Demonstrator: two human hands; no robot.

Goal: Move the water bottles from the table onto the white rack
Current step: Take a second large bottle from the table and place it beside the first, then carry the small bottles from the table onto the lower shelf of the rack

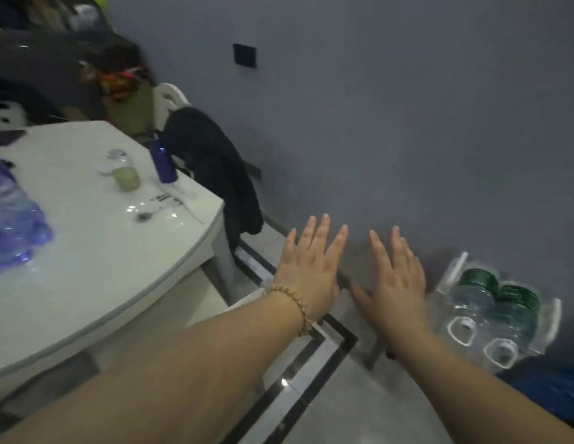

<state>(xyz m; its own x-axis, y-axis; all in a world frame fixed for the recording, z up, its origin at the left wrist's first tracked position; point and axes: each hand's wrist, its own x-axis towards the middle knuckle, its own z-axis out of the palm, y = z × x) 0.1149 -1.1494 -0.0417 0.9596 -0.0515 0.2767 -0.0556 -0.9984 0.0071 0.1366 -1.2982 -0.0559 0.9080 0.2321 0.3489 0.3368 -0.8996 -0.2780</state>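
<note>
My left hand (306,270) and my right hand (396,280) are stretched out flat over the floor, fingers spread, holding nothing. A plastic-wrapped pack of blue water bottles (13,216) lies on the white table (119,267) at the far left. To the right of my right hand, two green-tinted water bottles (490,309) lie on the white rack (455,267) against the wall. The picture is blurred by motion.
A small jar (124,171) and a blue can (164,163) stand on the table. A chair with a dark garment (215,174) stands beside it. The grey wall (375,123) is ahead; a blue object (548,389) lies at lower right.
</note>
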